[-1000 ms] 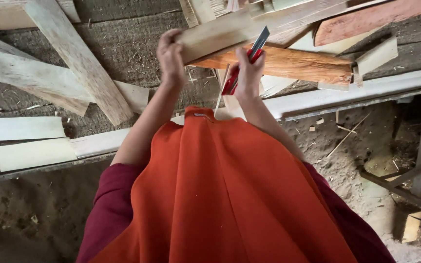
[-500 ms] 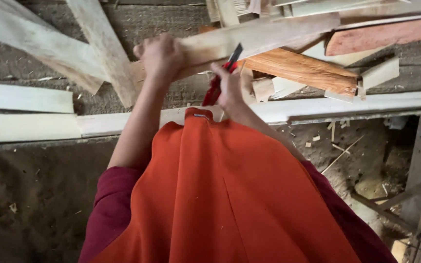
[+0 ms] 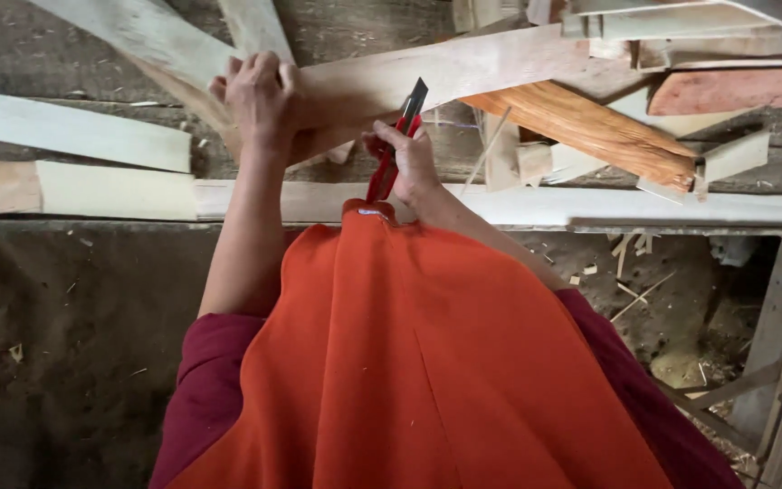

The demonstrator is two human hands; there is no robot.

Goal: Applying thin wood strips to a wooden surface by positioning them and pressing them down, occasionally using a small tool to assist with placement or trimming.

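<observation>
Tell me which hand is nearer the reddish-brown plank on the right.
Right. The right hand, holding a red utility knife, sits just left of the reddish-brown plank; the left hand grips a pale board farther left.

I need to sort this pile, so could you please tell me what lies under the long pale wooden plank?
Under the long pale wooden plank lies a reddish-brown wooden board; the left hand covers its near end, hiding what sits below.

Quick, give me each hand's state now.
Left hand: closed on the pale wooden plank.
Right hand: closed on the red utility knife.
</observation>
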